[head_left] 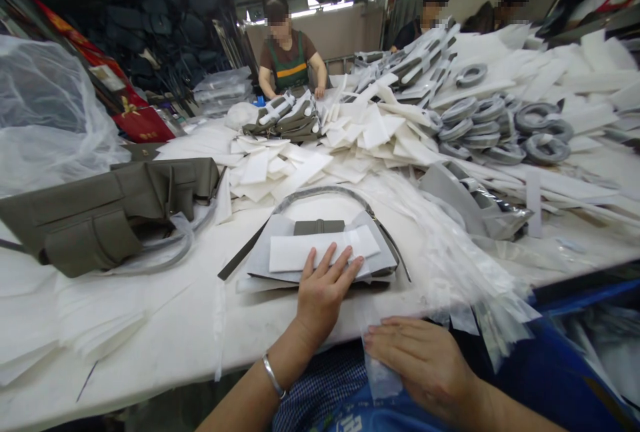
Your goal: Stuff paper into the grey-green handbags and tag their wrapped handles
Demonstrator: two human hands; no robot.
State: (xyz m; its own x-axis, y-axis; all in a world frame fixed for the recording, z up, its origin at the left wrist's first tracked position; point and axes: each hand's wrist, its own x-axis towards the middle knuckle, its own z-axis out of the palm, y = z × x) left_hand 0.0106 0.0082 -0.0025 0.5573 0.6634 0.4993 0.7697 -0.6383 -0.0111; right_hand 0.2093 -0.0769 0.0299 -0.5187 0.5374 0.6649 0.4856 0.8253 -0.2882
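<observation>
In front of me a grey-green handbag (320, 226) lies on the table, partly wrapped in pale sheets, its wrapped handle (320, 192) arching toward the far side. A white foam sheet (290, 253) rests on top of the bag. My left hand (323, 289), with a silver bangle at the wrist, presses flat on the foam with fingers spread. Near the table's front edge, my right hand (420, 355) has its fingers together on a clear plastic bag (383, 379). The thumb of the right hand is hidden.
Grey-green handbags (90, 212) lie at the left beside stacked white sheets (100, 315). Loose foam pieces (370, 129) and wrapped grey coils (500, 129) are heaped ahead. Plastic sleeves (450, 252) spread at the right. Across the table a co-worker (293, 59) handles more bags.
</observation>
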